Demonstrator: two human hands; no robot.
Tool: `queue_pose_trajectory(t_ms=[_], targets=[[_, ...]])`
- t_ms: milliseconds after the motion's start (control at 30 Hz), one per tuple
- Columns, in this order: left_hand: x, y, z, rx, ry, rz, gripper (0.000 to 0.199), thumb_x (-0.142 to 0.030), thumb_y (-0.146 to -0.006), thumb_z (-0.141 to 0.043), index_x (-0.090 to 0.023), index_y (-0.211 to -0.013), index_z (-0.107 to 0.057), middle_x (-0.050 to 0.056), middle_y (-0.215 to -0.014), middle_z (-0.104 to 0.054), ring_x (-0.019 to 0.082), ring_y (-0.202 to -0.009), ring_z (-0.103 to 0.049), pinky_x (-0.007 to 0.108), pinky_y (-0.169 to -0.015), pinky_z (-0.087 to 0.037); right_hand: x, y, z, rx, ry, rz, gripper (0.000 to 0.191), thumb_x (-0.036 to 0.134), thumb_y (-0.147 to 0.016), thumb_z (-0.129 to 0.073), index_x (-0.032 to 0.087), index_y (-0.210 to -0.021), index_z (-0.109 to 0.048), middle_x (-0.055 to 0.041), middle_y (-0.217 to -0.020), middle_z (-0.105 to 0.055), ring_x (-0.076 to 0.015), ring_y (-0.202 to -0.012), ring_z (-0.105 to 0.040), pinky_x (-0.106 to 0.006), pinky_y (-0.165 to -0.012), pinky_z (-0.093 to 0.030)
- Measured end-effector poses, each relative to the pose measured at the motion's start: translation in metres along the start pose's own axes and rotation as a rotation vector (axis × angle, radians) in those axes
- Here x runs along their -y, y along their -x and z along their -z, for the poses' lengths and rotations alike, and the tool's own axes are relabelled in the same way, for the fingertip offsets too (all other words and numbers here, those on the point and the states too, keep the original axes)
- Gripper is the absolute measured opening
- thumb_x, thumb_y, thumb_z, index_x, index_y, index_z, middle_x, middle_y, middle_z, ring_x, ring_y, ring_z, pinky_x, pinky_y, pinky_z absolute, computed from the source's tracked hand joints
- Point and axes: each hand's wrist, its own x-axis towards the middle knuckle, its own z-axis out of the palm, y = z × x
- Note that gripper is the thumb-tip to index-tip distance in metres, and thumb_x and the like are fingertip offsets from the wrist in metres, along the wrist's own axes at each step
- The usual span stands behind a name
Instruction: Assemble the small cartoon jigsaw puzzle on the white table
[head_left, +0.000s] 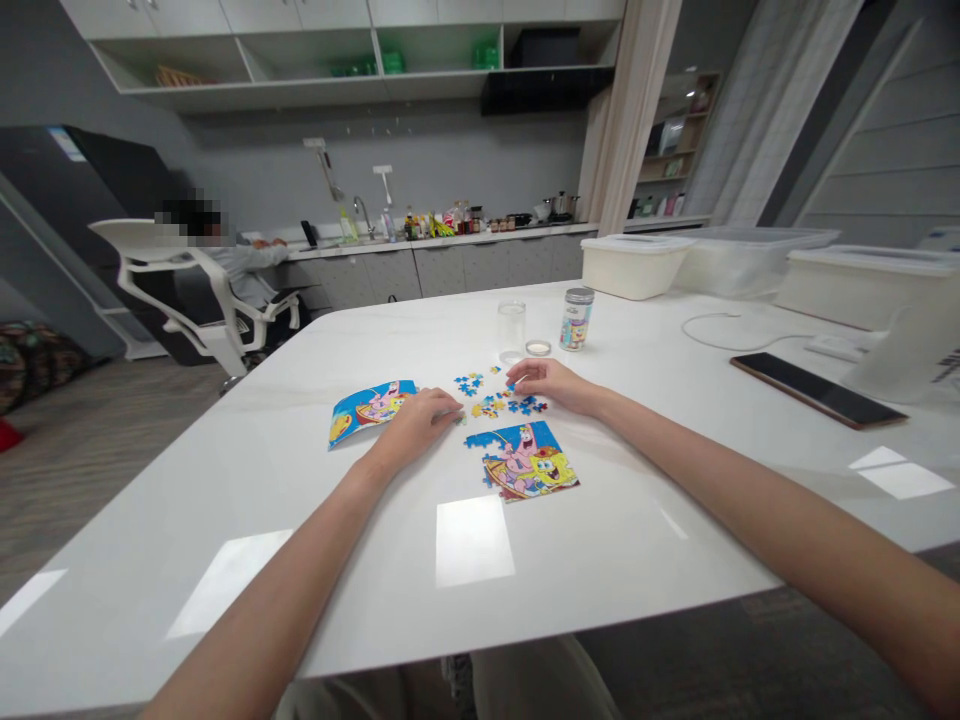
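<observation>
A jigsaw puzzle seems to be partly made, and the step now looks like picking through the loose bits. The joined part of the puzzle (529, 462) lies flat on the white table (262, 480), between the two arms and nearer to the body than both hands. Its right side is straight and neat. Its left side is bumpy, with knobs sticking out, so that is where I think more bits need to go.

The left hand (424, 420) is bent, with the thumb and fingertips near each other. The right hand (553, 385) has its fingers curled down at the loose bits. I can't tell if either hand has a bit pinched in it, because the tips are too small to see well.

The loose bits lie in little heaps between the hands. Some blue pieces (469, 383) are a bit farther out than the left fingertips. Some yellow pieces (487, 406) sit in the middle, and some dark blue pieces (529, 405) are just below the right hand. A bendy picture sheet (360, 412) lies to the left of the left hand, which hides a corner of it. Past the right hand stand a clear jar (512, 325) and a can with a picture (575, 320), with a round ring (538, 348) near them.

I think the next move calls for one bit that matches the bumpy left side, held by its edges, turned the right way and pushed in softly, so the joined part doesn't slide or break.
</observation>
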Motion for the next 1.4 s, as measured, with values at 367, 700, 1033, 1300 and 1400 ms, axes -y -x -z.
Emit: queue_pose_trajectory(t_ms=[367, 700, 1033, 1300, 1400], targets=[[0.003, 0.005, 0.009, 0.033, -0.087, -0.119, 0.020, -0.022, -0.092, -0.049, -0.019, -0.092, -0.069, 0.007, -0.096, -0.070, 0.021, -0.091, -0.061, 0.036, -0.083, -0.048, -0.004, -0.004, -0.001, -0.008, -0.023, -0.011, 0.024, 0.022, -0.066, -0.080, 0.016, -0.084, -0.066, -0.0046, -0.086, -0.072, -0.0130, -0.076, -0.068, -0.021, -0.063, -0.048], [-0.007, 0.007, 0.013, 0.083, -0.002, -0.153, 0.026, -0.029, -0.093, -0.045, -0.022, -0.092, -0.071, 0.005, -0.101, -0.069, 0.019, -0.095, -0.062, 0.036, -0.087, -0.048, -0.004, -0.004, 0.000, 0.022, -0.056, -0.006, 0.023, 0.021, -0.065, -0.081, 0.016, -0.081, -0.065, -0.0059, -0.089, -0.074, -0.0126, -0.075, -0.067, -0.024, -0.067, -0.052], [-0.002, 0.006, 0.008, 0.092, -0.074, -0.136, 0.029, -0.025, -0.091, -0.044, -0.019, -0.107, -0.067, 0.009, -0.106, -0.064, 0.022, -0.098, -0.059, 0.040, -0.087, -0.048, -0.005, -0.006, -0.001, 0.004, -0.087, -0.023, 0.021, 0.020, -0.067, -0.080, 0.016, -0.080, -0.064, -0.0019, -0.073, -0.071, -0.0101, -0.065, -0.064, -0.021, -0.062, -0.051], [0.002, 0.007, 0.007, 0.089, -0.049, -0.144, 0.025, -0.023, -0.090, -0.044, -0.022, -0.106, -0.064, 0.008, -0.106, -0.065, 0.021, -0.100, -0.058, 0.040, -0.090, -0.048, -0.002, -0.003, 0.001, 0.057, -0.025, 0.029, 0.036, 0.009, -0.058, -0.080, 0.018, -0.089, -0.066, -0.0004, -0.084, -0.070, -0.0109, -0.073, -0.065, -0.023, -0.068, -0.052], [0.003, 0.007, 0.007, 0.082, -0.044, -0.137, 0.023, -0.023, -0.090, -0.045, -0.022, -0.104, -0.063, 0.007, -0.105, -0.065, 0.021, -0.100, -0.058, 0.041, -0.090, -0.048, -0.001, -0.003, 0.001, 0.065, -0.019, 0.036, 0.036, 0.009, -0.059, -0.079, 0.018, -0.091, -0.065, -0.0015, -0.087, -0.071, -0.0114, -0.074, -0.065, -0.024, -0.068, -0.053]])
